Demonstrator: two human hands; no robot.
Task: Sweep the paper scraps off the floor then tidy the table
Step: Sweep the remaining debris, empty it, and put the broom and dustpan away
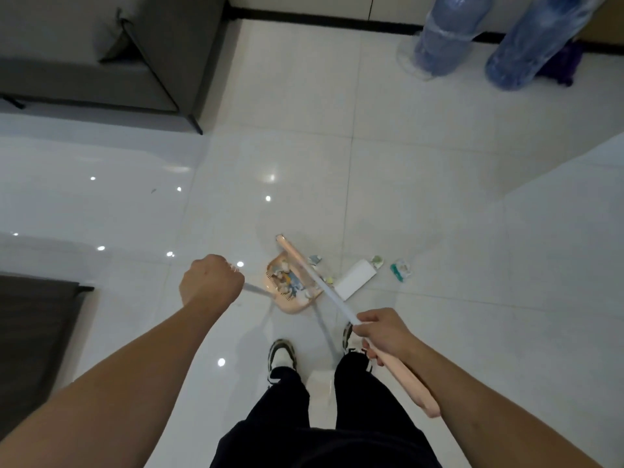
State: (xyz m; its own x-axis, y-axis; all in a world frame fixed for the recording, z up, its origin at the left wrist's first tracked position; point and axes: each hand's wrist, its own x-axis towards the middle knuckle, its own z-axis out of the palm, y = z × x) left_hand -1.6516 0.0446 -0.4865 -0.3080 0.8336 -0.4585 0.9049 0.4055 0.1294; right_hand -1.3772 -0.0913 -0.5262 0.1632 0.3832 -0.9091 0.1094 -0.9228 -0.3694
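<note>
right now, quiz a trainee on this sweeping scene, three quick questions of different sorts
1. True or false: the pink plastic dustpan already holds scraps.
2. Which hand grips the pink-and-white broom handle? A left hand B right hand
3. Fill in: the green-and-white crumpled scrap lies on the ____, outside the dustpan.

Key: 1 true; 2 B; 3 floor. The white glossy tile floor also holds the white broom head.
</note>
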